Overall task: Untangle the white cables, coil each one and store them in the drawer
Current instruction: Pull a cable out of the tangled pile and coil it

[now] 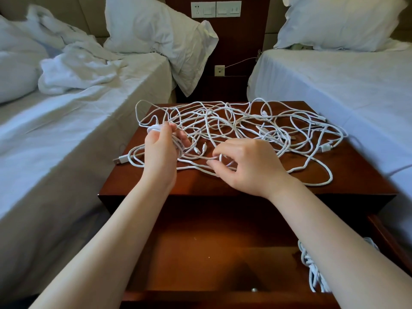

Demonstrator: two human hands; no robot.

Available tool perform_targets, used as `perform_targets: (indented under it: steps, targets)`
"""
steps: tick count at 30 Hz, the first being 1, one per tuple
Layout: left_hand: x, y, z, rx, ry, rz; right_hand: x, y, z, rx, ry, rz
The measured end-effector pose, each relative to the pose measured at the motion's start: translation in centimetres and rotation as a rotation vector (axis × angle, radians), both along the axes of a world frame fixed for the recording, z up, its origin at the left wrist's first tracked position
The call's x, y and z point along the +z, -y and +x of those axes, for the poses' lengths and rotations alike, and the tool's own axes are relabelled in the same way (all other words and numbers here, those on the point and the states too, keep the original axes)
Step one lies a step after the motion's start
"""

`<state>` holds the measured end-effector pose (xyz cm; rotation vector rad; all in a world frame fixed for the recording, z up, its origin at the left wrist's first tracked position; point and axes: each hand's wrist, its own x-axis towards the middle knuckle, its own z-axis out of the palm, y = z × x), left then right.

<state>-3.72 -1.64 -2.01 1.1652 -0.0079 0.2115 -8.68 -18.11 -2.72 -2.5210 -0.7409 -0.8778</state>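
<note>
Here, tangled cables (274, 134) on nightstand (356, 172), drawer (211, 241) open

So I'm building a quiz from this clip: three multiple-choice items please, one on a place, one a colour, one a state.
1. Where is the bundled cable? A on a bed; B in the drawer; C on the floor.
2. The nightstand top is: A white; B black; C reddish-brown.
3. The left hand: A lies flat; B grips cable loops; C hangs empty.
Key: B, it lies at the open drawer's right side; C, the wood shows under the tangle; B, it curls round them.
</note>
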Motion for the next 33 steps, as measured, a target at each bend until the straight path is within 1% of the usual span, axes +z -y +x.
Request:
perform_targets:
  steps: [3, 5, 8, 11, 14, 16, 19, 24, 28, 31, 33]
  targets:
    - [-0.2, 0.1, -0.6, 0.118, 0.105, 0.41, 0.4, 0.4, 0.0, -0.023, 0.055, 0.026]
    - [-0.3, 0.1, -0.8, 0.188, 0.161, 0.603, 0.4, 0.8, 0.3, -0.033, 0.121, 0.066]
    - [-0.7, 0.2, -0.6, 0.145, 0.154, 0.763, 0.6, 1.1, 0.5, -0.025, 0.21, 0.119]
    - [-1.2, 0.8, -0.8, 0.021, 0.159, 0.835, 0.6, 0.9, 0.4, -0.035, 0.295, 0.135]
    - [-1.1, 1.2, -1.6, -0.108, 0.183, 0.949, 0.5, 1.0, 0.7, -0.092, 0.349, 0.152]
    - [-0.8, 1.3, -2.0, -0.289, 0.145, 0.894, 0.5, 1.2, 0.8, -0.126, 0.385, 0.176]
    - [-0.4, 1.3, -2.6, -0.558, 0.101, 0.71, 0.6, 1.4, 1.0, -0.152, 0.439, 0.191]
    - [0.1, 1.7, -3.5, -0.788, 0.046, 0.531, 0.5, 1.7, 1.2, -0.206, 0.477, 0.167]
    - [0.4, 1.3, -3.9, -1.002, 0.058, 0.524, 0.5, 1.7, 1.2, -0.187, 0.449, 0.162]
    - [0.5, 1.2, -4.0, -1.067, 0.078, 0.507, 0.5, 1.8, 1.4, -0.174, 0.391, 0.16]
    - [0.6, 1.2, -4.0, -1.109, 0.091, 0.437, 0.4, 1.9, 1.5, -0.149, 0.339, 0.182]
